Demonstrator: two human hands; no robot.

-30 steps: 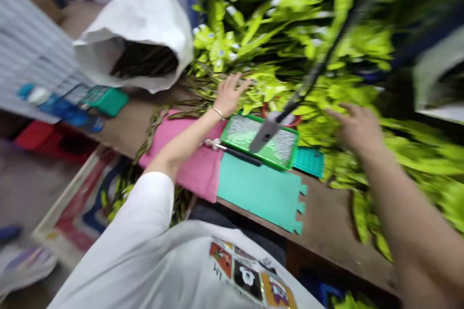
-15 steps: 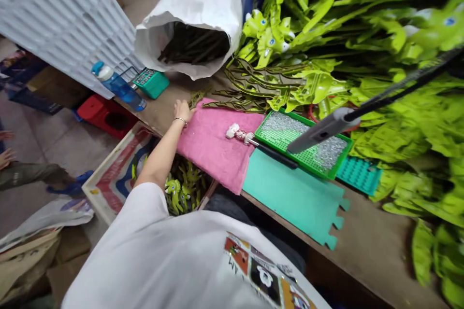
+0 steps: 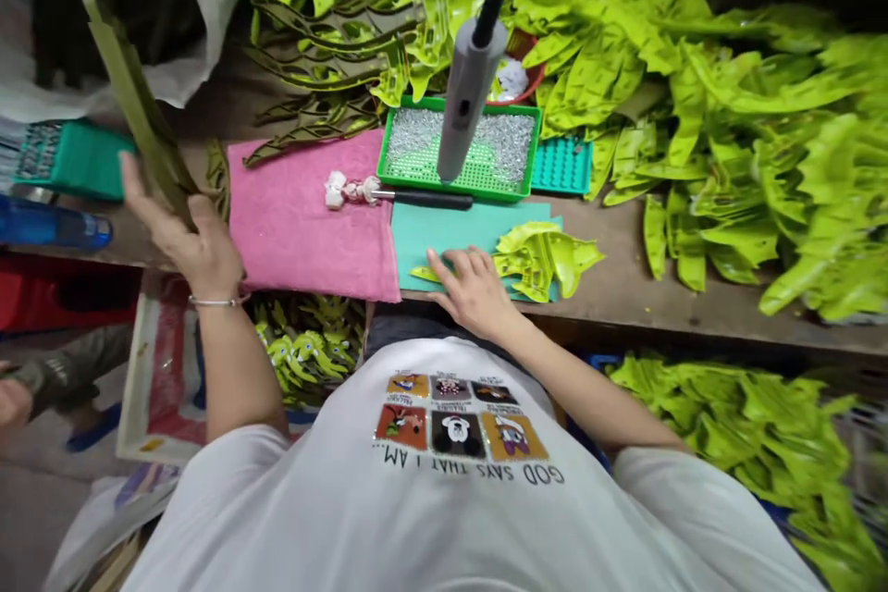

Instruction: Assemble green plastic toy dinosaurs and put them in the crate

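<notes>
My left hand [image 3: 177, 236] gripped an olive plastic strip [image 3: 142, 106]; my open right hand [image 3: 475, 289] lay on the teal foam mat [image 3: 444, 236], beside lime plastic leaves [image 3: 537, 259].

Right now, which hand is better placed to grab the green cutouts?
Probably your right hand: it rests on the teal mat beside the green cutouts, while your left hand holds a dark olive strip.

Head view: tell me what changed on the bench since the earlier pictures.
The left hand has lifted off the pink towel and now grips a long olive-green plastic strip, held up. The right hand has come in from over the foliage to rest on the teal foam mat, beside lime-green plastic leaves newly lying there. The green tray and black-handled tool stayed put.
</notes>
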